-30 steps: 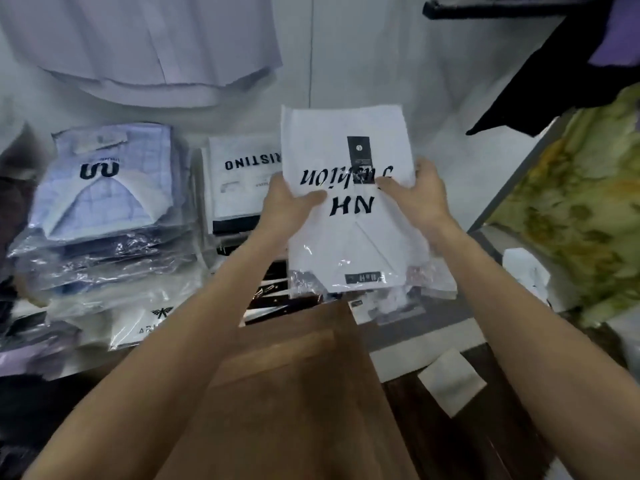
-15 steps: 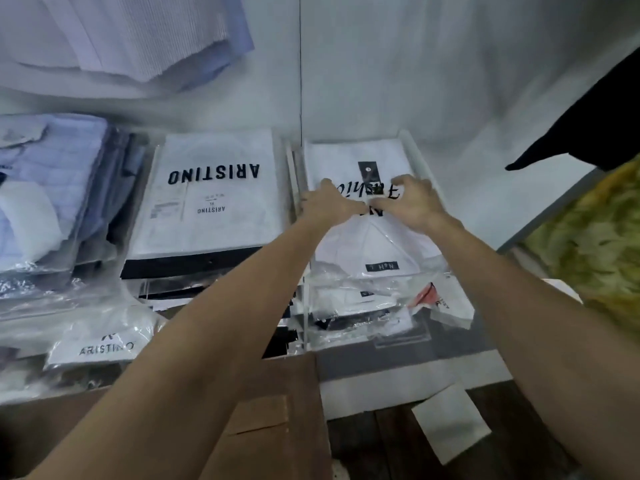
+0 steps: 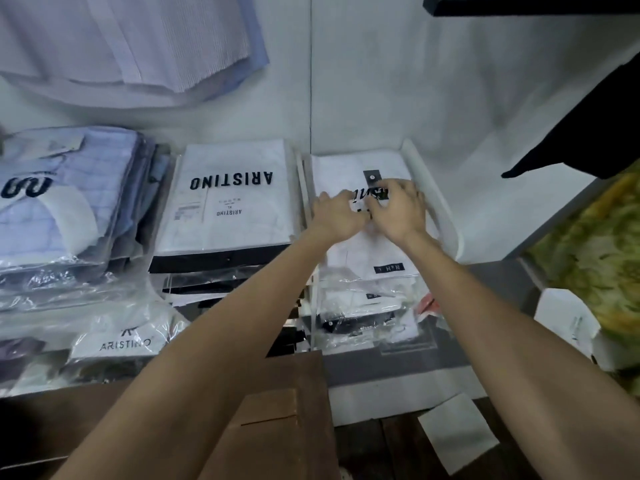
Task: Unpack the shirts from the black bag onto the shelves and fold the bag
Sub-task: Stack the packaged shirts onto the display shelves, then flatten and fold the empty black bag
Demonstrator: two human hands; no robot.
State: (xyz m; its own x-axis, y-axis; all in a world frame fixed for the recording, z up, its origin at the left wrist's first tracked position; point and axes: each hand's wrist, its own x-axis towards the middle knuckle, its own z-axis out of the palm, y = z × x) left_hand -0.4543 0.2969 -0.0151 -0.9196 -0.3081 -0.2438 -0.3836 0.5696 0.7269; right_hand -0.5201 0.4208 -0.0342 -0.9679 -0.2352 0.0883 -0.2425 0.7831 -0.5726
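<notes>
A pale wall [image 3: 450,81] fills the upper half of the frame, with light hanging shirts [image 3: 138,46] at upper left and a dark garment [image 3: 588,126] at the right edge. Below it, the shelf [image 3: 485,282] runs across the middle, loaded with stacks of bagged shirts. A brown cardboard box [image 3: 277,427] takes up the lower centre, partly behind the person's forearms.

At far left sits a pile of blue checked shirts [image 3: 69,209] in clear plastic, its dark logo only partly readable. Beside it, left of centre, is a stack topped by a white packet [image 3: 228,199] printed "ARISTINO", seen upside down, with a smaller "ARISTINO" line beneath. Lower left, another bagged shirt [image 3: 117,337] shows "ARISTINO" right way up.

Right of centre, inside a clear divider [image 3: 440,209], the white packaged shirt [image 3: 360,244] lies on top of its stack; its neck label reads "N&H", and the large black lettering is mostly covered by the hands. The left hand [image 3: 337,216] rests knuckles-up on the packet with fingers curled; whether it grips the plastic I cannot tell. The right hand [image 3: 398,209] lies spread, fingers loosely bent, pressing on the packet.

A yellow-green patterned cloth [image 3: 595,258] lies at far right, a white carton [image 3: 568,323] below it, and a paper slip [image 3: 457,434] on the dark floor at lower right.
</notes>
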